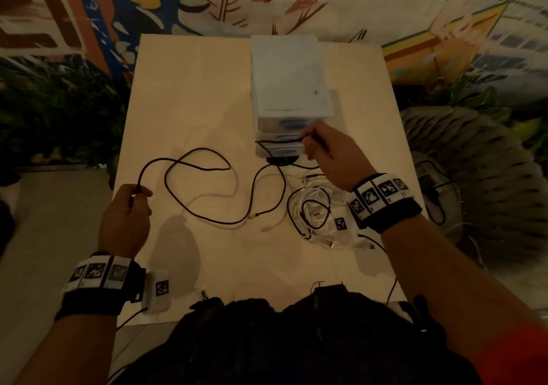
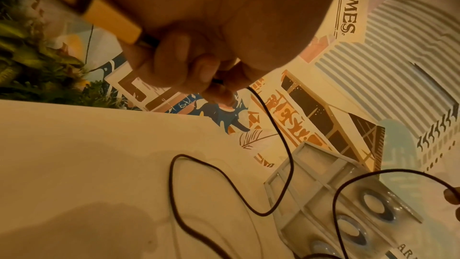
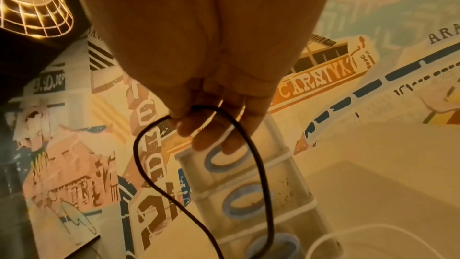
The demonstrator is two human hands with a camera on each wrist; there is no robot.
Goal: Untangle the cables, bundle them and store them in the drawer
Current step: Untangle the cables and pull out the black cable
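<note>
The left hand [image 1: 126,215] and right hand [image 1: 329,153] each pinch the dark cable [image 1: 207,189], sprawled loose across mid-frame; a tangle [image 1: 314,215] remains right of centre, nothing looks bundled, and the drawer unit [image 1: 287,100] at upper centre appears closed

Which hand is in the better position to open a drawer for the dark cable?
Probably the right hand. It holds a loop of the dark cable right in front of the drawer unit, close to its blue handles. The left hand pinches the cable's other end at the table's near left edge, far from the drawers.
</note>
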